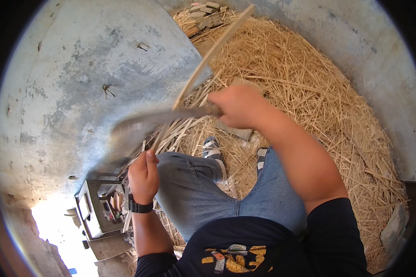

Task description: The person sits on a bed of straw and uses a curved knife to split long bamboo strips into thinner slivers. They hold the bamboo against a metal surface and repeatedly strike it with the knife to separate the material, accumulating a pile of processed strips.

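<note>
My right hand [239, 107] is wrapped round the handle of a large curved-tipped knife [171, 115], like a machete. Motion smears its blade, which points left and crosses a long, thin bamboo strip [199, 69]. Closed round the strip's lower end is my left hand [143, 177], wearing a dark wristband [140, 206]. From there the strip slants up and away to the upper middle. At the crossing I cannot tell whether the blade touches the strip or passes over it.
Loose straw-coloured slivers [309, 87] cover the floor, with a bundle of strips [182, 129] beyond my knee. Weathered walls [101, 64] stand left and right. A small open cabinet [99, 229] with items sits lower left; bricks [205, 9] are piled far off.
</note>
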Demonstrator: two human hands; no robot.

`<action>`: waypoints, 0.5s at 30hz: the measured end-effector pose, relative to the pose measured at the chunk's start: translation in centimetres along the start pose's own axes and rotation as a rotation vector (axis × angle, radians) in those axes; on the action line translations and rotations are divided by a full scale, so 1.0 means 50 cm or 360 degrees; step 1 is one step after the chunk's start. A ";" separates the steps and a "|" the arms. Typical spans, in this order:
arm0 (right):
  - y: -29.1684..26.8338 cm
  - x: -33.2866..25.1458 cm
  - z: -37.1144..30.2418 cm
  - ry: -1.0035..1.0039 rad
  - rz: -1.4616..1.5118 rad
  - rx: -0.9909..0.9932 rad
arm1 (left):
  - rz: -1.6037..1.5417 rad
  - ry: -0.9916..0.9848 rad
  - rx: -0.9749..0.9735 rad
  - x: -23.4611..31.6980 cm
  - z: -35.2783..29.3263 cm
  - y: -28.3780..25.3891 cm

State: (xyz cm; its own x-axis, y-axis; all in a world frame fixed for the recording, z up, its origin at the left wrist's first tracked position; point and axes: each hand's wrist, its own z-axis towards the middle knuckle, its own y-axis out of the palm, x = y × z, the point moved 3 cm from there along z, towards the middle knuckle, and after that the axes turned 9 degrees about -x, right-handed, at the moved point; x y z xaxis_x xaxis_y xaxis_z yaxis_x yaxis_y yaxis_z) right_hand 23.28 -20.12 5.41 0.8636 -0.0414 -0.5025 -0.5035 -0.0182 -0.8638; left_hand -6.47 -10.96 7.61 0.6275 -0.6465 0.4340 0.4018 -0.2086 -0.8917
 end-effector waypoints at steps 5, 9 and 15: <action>-0.008 0.069 0.012 0.0121 0.0348 0.0229 | 0.0073 -0.0024 -0.0004 0.000 -0.004 -0.010; -0.031 0.138 0.003 0.0276 0.0605 0.0676 | -0.0043 -0.0109 -0.0073 -0.012 0.001 -0.022; -0.003 -0.001 0.002 -0.0018 -0.0051 0.0036 | -0.0164 -0.0184 -0.0151 -0.014 0.002 -0.001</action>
State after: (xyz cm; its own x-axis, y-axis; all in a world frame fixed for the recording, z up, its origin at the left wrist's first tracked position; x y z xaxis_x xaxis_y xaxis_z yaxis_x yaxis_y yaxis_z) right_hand 23.31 -20.01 5.56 0.8796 -0.0297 -0.4748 -0.4750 0.0030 -0.8800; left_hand -6.88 -10.44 7.39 0.6611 -0.5304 0.5307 0.4067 -0.3411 -0.8475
